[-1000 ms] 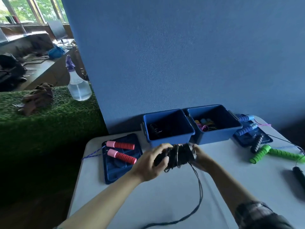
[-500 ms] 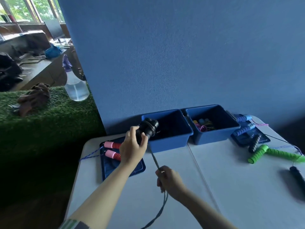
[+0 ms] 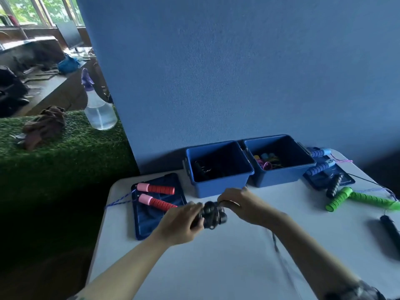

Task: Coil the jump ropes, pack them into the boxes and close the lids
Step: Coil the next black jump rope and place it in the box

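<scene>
- Two hands are seen at frame centre over the white table (image 3: 216, 267). A black rope bundle (image 3: 211, 214) is held between them, above the tabletop.
- L hand (image 3: 179, 224): fingers curled round the bundle's lower-left end, clamped on it.
- R hand (image 3: 242, 205): fingers bent over the bundle's upper-right side, a strand pinched; the exact contact is blurred.
- Loose black cord (image 3: 276, 245) is seen trailing from under the R wrist toward 5 o'clock, motion-blurred.
- Left blue box (image 3: 218, 187), lid off, at 12 o'clock of the hands; dark items inside, not identifiable.
- Right blue box (image 3: 279, 176) just beside it at 1 o'clock, open, w/ coloured ropes inside.
- Left lid (image 3: 147, 219) lies flat at 9 o'clock; pink-red handles (image 3: 155, 195) rest on it, their blue cord running off the table edge.
- Right lid (image 3: 322, 180) at 2 o'clock, w/ blue handles (image 3: 320, 167) and a black handle (image 3: 334, 185) on it.
- Green handles (image 3: 357, 199) at 3 o'clock; another black handle (image 3: 390, 231) near the R edge.
- Spray bottle (image 3: 97, 107) stands on green turf at 10 o'clock.
</scene>
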`<state>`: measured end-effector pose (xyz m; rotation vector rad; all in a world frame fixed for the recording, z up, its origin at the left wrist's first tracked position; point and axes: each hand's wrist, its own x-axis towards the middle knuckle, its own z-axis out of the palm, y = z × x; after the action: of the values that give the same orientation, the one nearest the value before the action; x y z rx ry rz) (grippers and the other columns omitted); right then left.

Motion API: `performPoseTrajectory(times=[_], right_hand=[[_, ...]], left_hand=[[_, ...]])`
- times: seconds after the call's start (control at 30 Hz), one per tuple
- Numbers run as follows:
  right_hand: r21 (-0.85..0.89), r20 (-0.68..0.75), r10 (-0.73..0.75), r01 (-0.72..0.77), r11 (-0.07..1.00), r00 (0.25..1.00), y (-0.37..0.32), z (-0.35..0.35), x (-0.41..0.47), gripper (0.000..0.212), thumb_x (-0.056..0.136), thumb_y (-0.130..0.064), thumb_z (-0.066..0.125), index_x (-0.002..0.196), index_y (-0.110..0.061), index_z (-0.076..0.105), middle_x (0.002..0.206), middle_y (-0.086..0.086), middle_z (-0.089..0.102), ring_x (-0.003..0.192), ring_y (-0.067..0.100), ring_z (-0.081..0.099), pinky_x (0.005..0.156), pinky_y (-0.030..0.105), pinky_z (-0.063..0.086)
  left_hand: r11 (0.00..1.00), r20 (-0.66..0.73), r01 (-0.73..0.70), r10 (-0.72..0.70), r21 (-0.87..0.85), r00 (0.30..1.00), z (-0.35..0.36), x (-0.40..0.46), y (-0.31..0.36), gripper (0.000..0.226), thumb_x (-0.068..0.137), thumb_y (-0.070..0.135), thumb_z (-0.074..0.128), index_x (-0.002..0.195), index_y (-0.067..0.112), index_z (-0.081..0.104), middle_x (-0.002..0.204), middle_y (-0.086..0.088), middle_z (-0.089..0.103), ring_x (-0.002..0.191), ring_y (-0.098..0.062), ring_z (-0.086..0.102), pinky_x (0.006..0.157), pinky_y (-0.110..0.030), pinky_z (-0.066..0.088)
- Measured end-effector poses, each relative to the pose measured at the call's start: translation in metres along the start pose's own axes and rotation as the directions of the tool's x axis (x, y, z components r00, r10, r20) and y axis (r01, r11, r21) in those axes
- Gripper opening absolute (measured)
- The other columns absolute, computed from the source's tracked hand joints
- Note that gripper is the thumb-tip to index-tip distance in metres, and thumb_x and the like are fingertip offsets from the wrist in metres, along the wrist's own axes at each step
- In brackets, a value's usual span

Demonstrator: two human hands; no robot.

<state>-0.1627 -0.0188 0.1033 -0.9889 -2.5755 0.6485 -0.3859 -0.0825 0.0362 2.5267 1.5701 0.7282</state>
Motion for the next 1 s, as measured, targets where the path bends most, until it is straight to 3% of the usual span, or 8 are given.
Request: performPoseTrajectory(times=[0.2,0.4,0.5,0.57,0.67,0.73,0.9,1.0], right_hand=[[0.200,-0.001,0.052,-0.051,0.978,0.999,0.025,0.003,0.003,0.008,0.085,-0.024,0.068,0.091,-0.027,0.072,0.085,-0.016,0.065,0.079,0.004,0.061,0.076,0.022,0.048],[0.479,0.039,0.250,-0.238,0.845,0.967,0.046,0.017,-0.008,0.019,0.076,-0.039,0.069,0.090,-0.029,0.074,0.088,-0.011,0.072,0.088,0.005,0.066,0.083,0.025,0.051],[0.627,0.094,0.307,-0.296,0.721,0.947,0.041,0.027,-0.011,0.013,0.079,-0.006,0.066,0.090,-0.005,0.071,0.079,-0.005,0.073,0.076,0.001,0.067,0.068,0.018,0.050],[0.637,0.039,0.399,-0.330,0.697,0.916,0.029,0.036,-0.010,0.011,0.072,-0.014,0.052,0.075,-0.009,0.062,0.058,-0.005,0.064,0.054,-0.003,0.058,0.053,0.014,0.043],[0.693,0.102,0.502,-0.423,0.583,0.859,0.017,0.061,-0.010,0.026,0.089,-0.028,0.047,0.069,-0.012,0.052,0.044,-0.001,0.056,0.042,0.006,0.049,0.055,0.028,0.039],[0.605,0.097,0.541,-0.482,0.634,0.835,0.009,0.071,-0.009,0.041,0.101,-0.029,0.036,0.067,-0.017,0.057,0.044,-0.002,0.053,0.043,0.009,0.046,0.059,0.029,0.037],[0.470,0.059,0.547,-0.506,0.723,0.835,-0.009,0.074,-0.006,0.019,0.098,-0.023,0.040,0.082,-0.013,0.047,0.056,0.004,0.046,0.044,0.013,0.039,0.046,0.026,0.036],[0.469,0.060,0.584,-0.539,0.699,0.809,-0.015,0.073,-0.010,0.016,0.095,-0.021,0.043,0.082,-0.013,0.048,0.059,0.006,0.049,0.045,0.019,0.044,0.038,0.030,0.042]], left_hand=[[0.983,0.049,-0.121,0.128,-0.137,0.990,-0.001,-0.006,0.024,0.035,0.087,0.031,0.055,0.119,0.018,0.050,0.090,0.004,0.063,0.064,-0.011,0.058,0.052,-0.020,0.042],[0.954,-0.030,-0.034,0.027,-0.297,0.999,-0.004,-0.005,0.033,0.034,0.091,0.032,0.049,0.124,0.022,0.046,0.106,0.003,0.066,0.088,-0.012,0.065,0.071,-0.034,0.054],[0.914,-0.073,0.035,-0.070,-0.404,0.995,-0.006,0.001,0.043,0.031,0.093,0.033,0.046,0.121,0.019,0.050,0.101,0.005,0.065,0.086,-0.009,0.063,0.074,-0.032,0.052],[0.821,-0.090,0.081,-0.159,-0.565,0.983,-0.009,0.009,0.050,0.027,0.095,0.032,0.044,0.115,0.015,0.051,0.081,0.009,0.062,0.068,-0.006,0.060,0.063,-0.025,0.049],[0.709,-0.135,0.156,-0.336,-0.688,0.932,-0.007,0.021,0.051,0.017,0.093,0.037,0.043,0.104,0.025,0.049,0.065,0.012,0.058,0.053,-0.004,0.054,0.053,-0.020,0.041],[0.718,-0.192,0.200,-0.424,-0.666,0.885,-0.004,0.026,0.047,0.018,0.090,0.043,0.041,0.101,0.029,0.048,0.063,0.013,0.058,0.054,-0.004,0.055,0.055,-0.024,0.043],[0.742,-0.318,0.271,-0.547,-0.613,0.774,-0.009,0.037,0.040,0.012,0.087,0.042,0.040,0.093,0.032,0.044,0.063,0.013,0.056,0.058,-0.004,0.054,0.053,-0.014,0.039],[0.720,-0.385,0.392,-0.658,-0.572,0.647,-0.018,0.048,0.032,0.017,0.090,0.031,0.047,0.099,0.018,0.049,0.080,0.006,0.059,0.068,-0.010,0.052,0.056,-0.022,0.035]])
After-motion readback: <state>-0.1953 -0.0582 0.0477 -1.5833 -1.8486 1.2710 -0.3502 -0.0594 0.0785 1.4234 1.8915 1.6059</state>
